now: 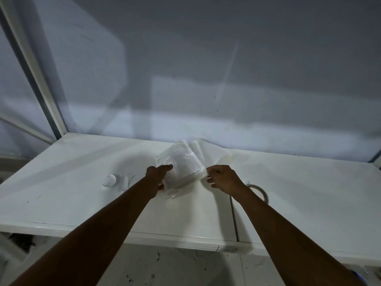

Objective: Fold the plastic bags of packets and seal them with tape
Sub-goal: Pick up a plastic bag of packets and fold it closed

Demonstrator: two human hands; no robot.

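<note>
Setting: white table [72, 193] against a pale grey wall [206, 58]; a white frame post [35, 69] slants up at the far left.
Plastic bag [181, 164]: clear and crinkled, with a pale block of contents inside. It is over the middle of the table towards the back edge, between the two hands. I cannot tell if it is lifted or resting on the table.
Bag orientation: skewed to the table edges. One corner points at the wall and the opposite corner points to the near side, by the left wrist. The longer sides appear to run from far-left to near-right, though the blur makes this uncertain.
Loose plastic: more clear film fans out behind and to the right of the bag, lying towards the wall. I cannot tell whether this is the same bag's flap or another bag.
Left hand [157, 176]: grips the bag's left edge. The forefinger reaches over the top face and the thumb sits lower, partly seen through the film.
Right hand [223, 178]: fingers curled in, pinching the bag's right corner.
Tape roll [262, 190]: ring lying flat on the table just behind the right wrist, partly hidden by it.
Small white object [109, 180]: on the table, left of the left forearm and apart from the bag. Its identity is unclear.
</note>
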